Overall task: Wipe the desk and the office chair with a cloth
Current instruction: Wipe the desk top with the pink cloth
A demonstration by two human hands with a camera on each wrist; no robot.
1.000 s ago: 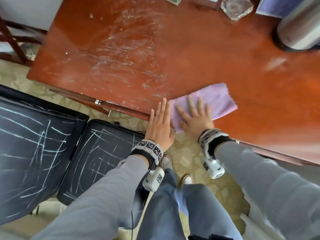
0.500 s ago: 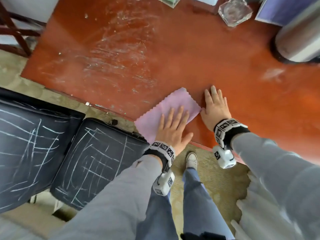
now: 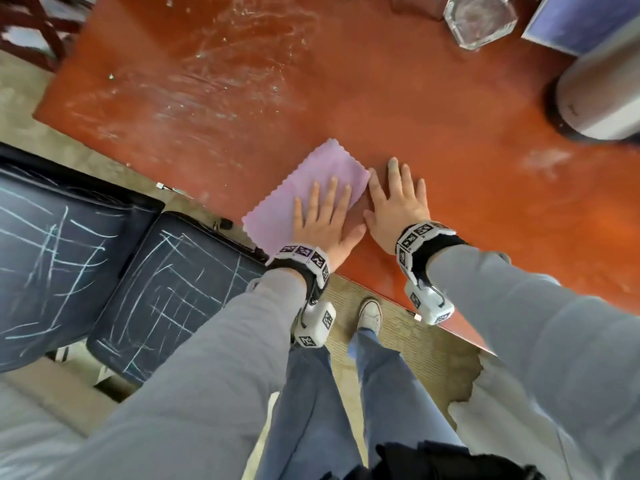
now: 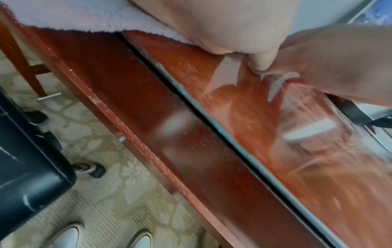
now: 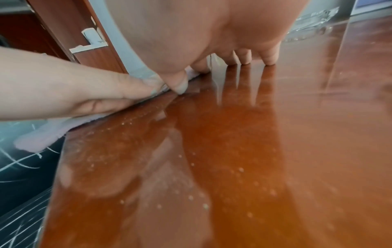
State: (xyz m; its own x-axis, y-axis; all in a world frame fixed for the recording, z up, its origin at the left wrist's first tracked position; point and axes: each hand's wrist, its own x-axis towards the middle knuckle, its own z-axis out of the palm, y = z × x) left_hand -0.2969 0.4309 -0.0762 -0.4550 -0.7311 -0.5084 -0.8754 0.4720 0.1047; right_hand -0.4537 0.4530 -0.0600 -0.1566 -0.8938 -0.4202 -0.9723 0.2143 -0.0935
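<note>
A pink cloth lies flat on the red-brown desk by its front edge, one corner reaching that edge. My left hand presses on the cloth with straight, spread fingers. My right hand rests flat on the bare desk, touching the cloth's right side. In the left wrist view the cloth sits under my palm above the desk edge. The right wrist view shows my left hand on the cloth. The black office chair, scribbled with white chalk lines, stands left of me below the desk.
White smears and crumbs cover the desk's left part. At the back right stand a glass ashtray, a blue folder and a silver cylinder. A wooden frame stands far left. My shoe is on the carpet.
One second ago my right hand pressed the cloth and my left lay beside it. The cloth has since slid left under my left hand, and my right hand now lies on bare desk.
</note>
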